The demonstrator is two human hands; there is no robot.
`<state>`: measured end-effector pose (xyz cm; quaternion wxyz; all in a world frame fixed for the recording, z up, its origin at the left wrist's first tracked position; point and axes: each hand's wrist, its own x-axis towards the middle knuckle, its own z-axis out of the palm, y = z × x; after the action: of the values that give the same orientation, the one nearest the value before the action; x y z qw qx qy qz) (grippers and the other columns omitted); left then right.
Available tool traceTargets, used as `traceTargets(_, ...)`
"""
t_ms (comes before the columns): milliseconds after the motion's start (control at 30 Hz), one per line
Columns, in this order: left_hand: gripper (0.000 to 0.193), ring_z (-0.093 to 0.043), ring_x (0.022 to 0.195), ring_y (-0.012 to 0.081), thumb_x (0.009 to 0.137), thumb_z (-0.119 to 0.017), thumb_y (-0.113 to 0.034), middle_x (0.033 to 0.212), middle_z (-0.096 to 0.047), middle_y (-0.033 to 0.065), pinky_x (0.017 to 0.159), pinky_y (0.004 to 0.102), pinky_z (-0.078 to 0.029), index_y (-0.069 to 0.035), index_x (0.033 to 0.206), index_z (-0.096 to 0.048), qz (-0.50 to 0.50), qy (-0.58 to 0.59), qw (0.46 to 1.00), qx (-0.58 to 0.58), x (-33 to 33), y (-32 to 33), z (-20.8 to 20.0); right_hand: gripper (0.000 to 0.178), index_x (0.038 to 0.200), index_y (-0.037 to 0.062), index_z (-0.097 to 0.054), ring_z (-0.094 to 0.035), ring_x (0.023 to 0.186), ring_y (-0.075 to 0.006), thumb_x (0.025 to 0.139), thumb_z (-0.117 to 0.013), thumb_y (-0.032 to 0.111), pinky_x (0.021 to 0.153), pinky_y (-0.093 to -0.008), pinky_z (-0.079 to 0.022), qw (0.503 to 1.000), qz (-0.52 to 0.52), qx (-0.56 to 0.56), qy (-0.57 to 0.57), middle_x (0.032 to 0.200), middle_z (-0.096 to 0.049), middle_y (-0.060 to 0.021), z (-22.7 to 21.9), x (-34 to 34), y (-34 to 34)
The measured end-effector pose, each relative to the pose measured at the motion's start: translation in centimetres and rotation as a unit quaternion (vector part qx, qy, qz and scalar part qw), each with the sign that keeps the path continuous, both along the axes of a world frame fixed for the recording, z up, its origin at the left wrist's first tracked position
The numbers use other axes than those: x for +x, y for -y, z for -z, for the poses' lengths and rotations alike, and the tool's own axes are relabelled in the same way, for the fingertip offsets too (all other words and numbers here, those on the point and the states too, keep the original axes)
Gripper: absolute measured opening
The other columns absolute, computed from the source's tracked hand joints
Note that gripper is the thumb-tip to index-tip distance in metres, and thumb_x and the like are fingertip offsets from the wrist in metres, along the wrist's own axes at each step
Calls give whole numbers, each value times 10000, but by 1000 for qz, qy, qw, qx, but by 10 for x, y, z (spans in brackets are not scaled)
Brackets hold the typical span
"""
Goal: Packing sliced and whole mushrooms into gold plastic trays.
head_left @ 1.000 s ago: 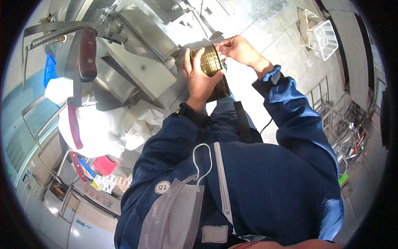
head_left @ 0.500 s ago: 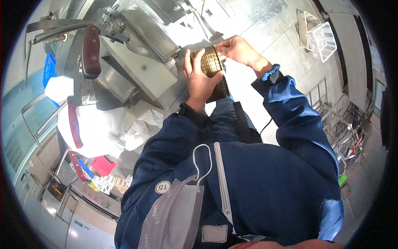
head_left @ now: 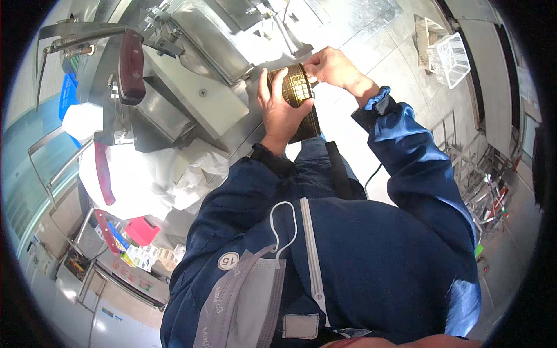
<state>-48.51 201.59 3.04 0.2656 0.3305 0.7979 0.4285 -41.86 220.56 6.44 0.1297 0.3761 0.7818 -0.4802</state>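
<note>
A thick roll of shiny gold film (head_left: 297, 87) with a dark grid pattern is held up over my lap. My left hand (head_left: 281, 113) wraps round it from the left, fingers along its far side and thumb across its near face. My right hand (head_left: 333, 69) is at the far right edge of the roll, thumb and fingertips pinched together there. Whether a loose end of the film lies in that pinch is hidden by the fingers.
To the left stands a metal machine with a dark red handle (head_left: 131, 66) and a pale block (head_left: 197, 95). Below it lies white plastic sheeting (head_left: 136, 180), near a pink box (head_left: 142, 231). White crates (head_left: 449, 58) stand on the tiled floor at the far right.
My right hand has shifted very slightly along the roll's edge. The left hand keeps its hold, and the view has tilted a little.
</note>
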Motion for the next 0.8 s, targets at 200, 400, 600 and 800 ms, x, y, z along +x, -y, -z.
traceTargets(200,944,-249,1426,430,629,-887,-295,1576,-196,226,1168,529,-265,-182,1451,-436,2,-12,1000,2,-2,3,2,273,1054,18,-729,-716,758,-236,825,-659,151,728,-334,-558,997,-13,71,39,807,-737,-153,3,-3,9)
traceTargets(400,940,-253,1425,433,628,-879,-308,1572,-209,229,1170,523,-264,-181,1449,-439,-2,-4,1000,4,0,2,1,337,1194,108,-591,-683,768,-154,866,-645,48,693,-297,-549,997,70,-28,-23,855,-713,-84,1,10,20)
traceTargets(600,934,-287,1415,431,624,-877,-291,1566,-232,223,1167,515,-278,-179,1444,-444,-3,-16,1000,11,1,0,2,243,1123,83,-610,-695,827,-197,881,-625,67,740,-328,-543,998,58,21,-20,900,-714,-105,-2,16,22)
traceTargets(800,921,-284,1415,440,627,-867,-261,1573,-224,218,1164,527,-289,-187,1442,-444,-3,-20,1000,-15,2,-4,-1,254,1144,52,-642,-715,871,-265,917,-588,153,807,-353,-556,991,85,97,-39,995,-725,-153,18,36,33)
